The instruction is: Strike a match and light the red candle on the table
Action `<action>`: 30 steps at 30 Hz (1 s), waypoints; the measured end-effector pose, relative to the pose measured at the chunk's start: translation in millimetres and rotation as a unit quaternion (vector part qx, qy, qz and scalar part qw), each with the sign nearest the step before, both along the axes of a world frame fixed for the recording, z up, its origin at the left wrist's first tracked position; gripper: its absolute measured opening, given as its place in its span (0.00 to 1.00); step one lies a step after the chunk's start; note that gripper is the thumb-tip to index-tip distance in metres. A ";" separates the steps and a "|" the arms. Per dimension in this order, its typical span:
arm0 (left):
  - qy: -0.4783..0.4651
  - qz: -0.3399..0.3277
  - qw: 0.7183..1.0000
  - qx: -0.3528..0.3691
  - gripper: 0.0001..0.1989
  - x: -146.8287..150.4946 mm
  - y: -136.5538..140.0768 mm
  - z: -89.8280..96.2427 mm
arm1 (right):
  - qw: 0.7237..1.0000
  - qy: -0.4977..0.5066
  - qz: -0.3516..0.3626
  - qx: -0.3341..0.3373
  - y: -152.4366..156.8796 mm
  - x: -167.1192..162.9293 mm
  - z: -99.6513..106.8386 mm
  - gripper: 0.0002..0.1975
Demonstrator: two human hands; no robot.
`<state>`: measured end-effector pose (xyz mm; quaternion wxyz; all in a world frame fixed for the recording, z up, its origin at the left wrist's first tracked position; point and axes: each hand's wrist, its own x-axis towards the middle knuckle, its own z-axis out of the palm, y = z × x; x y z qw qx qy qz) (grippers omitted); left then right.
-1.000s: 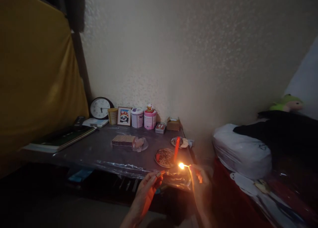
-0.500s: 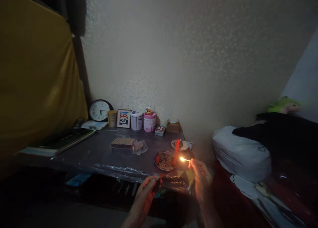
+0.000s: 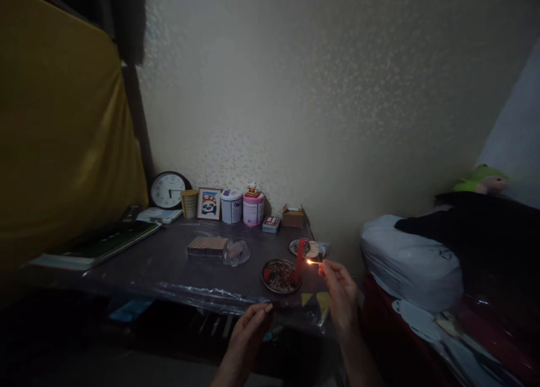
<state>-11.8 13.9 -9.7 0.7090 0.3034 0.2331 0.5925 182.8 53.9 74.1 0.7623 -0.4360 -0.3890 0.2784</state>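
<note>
Match burns small, pinched in right hand.

Both forearms are showing bare up to the frame's lower edge, with no sleeves, and the left hand and right hand are wearing no gloves.

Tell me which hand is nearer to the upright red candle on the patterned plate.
Right. The right hand holds a lit match just beside the upright red candle; the left hand is lower and to the left, below the table edge, gripping a small object.
</note>
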 end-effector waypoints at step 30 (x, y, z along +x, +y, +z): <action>0.018 -0.027 0.999 0.015 0.11 2.1 -0.3 5.7 | 0.999 0.028 0.017 0.029 48.5 3.1 21.8 0.11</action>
